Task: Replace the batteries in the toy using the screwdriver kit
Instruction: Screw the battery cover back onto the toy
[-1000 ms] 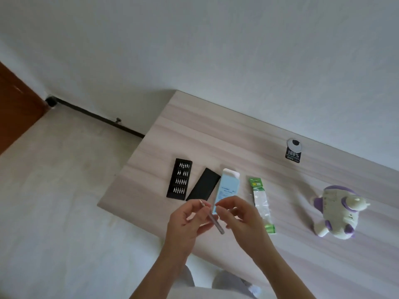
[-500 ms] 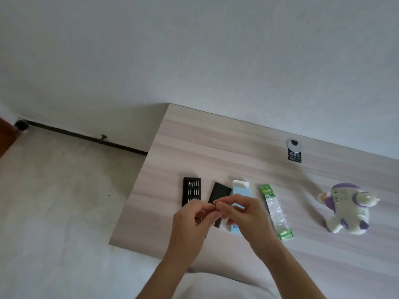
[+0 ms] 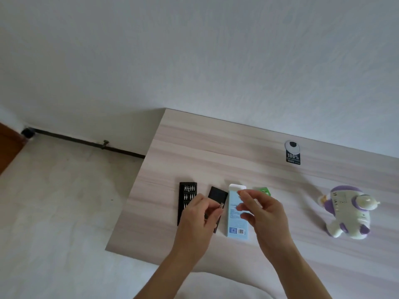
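The white and purple toy (image 3: 347, 212) lies on the right of the wooden table (image 3: 216, 147). A black tray of screwdriver bits (image 3: 187, 190) lies to the left, with its black lid (image 3: 218, 193) beside it. My left hand (image 3: 199, 219) grips the thin silver screwdriver (image 3: 221, 205) above the lid; only its end shows past my fingers. My right hand (image 3: 264, 212) hovers over the light blue box (image 3: 236, 226), its fingers loosely spread and nothing seen in them. The green battery pack (image 3: 263, 189) peeks out behind my right hand.
A round grey fitting with a black "100%" label (image 3: 292, 152) sits near the table's far edge by the white wall. The table's left edge drops to a pale floor with a black pipe (image 3: 86, 144) along the wall.
My right hand has let go of the screwdriver and moved right, away from my left hand, which keeps the screwdriver. The view has shifted slightly.
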A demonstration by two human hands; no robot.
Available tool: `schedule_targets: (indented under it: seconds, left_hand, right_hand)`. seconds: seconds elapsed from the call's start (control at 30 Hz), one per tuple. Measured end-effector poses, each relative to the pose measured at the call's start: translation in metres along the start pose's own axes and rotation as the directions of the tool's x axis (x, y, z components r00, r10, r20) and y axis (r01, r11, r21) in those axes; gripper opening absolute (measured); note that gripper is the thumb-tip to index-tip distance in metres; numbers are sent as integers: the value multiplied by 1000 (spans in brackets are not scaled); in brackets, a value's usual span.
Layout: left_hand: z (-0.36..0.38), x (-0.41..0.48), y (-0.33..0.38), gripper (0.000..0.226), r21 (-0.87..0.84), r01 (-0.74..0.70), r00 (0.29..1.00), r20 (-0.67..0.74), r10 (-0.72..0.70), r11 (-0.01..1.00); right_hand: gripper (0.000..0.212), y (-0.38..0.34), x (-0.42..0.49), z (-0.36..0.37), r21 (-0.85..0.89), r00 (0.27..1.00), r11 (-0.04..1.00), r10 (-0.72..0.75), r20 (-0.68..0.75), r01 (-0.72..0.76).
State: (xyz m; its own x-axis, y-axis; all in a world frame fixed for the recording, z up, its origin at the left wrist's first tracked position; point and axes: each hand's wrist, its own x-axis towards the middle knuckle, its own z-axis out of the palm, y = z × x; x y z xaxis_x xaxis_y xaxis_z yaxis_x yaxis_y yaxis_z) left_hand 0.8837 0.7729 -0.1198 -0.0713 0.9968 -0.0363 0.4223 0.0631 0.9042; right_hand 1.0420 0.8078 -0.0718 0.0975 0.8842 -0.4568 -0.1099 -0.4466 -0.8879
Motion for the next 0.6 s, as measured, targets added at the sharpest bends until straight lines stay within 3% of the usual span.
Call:
schedule_targets:
  seconds: [0.1, 0.23, 0.43, 0.6]
  left_hand:
    - [1, -7, -3, 6, 24, 30, 999, -41, -29, 999]
    - [-1, -12, 3, 13, 195, -1, 1000, -16, 4, 981]
    - [-31, -28, -20, 7, 304, 118, 993, -57, -105, 945]
    - [-55, -24, -64, 19, 450, 43, 996, 51, -73, 892]
  right_hand:
    - [13, -5, 0, -10, 34, 997, 999, 27, 67, -30]
    - [15, 4, 4, -17, 74, 985, 991, 101, 140, -112]
    - [11, 27, 16, -5, -41, 949, 986, 169, 266, -164]
    - [6, 47, 26, 20, -114, 967, 984, 157, 200, -136]
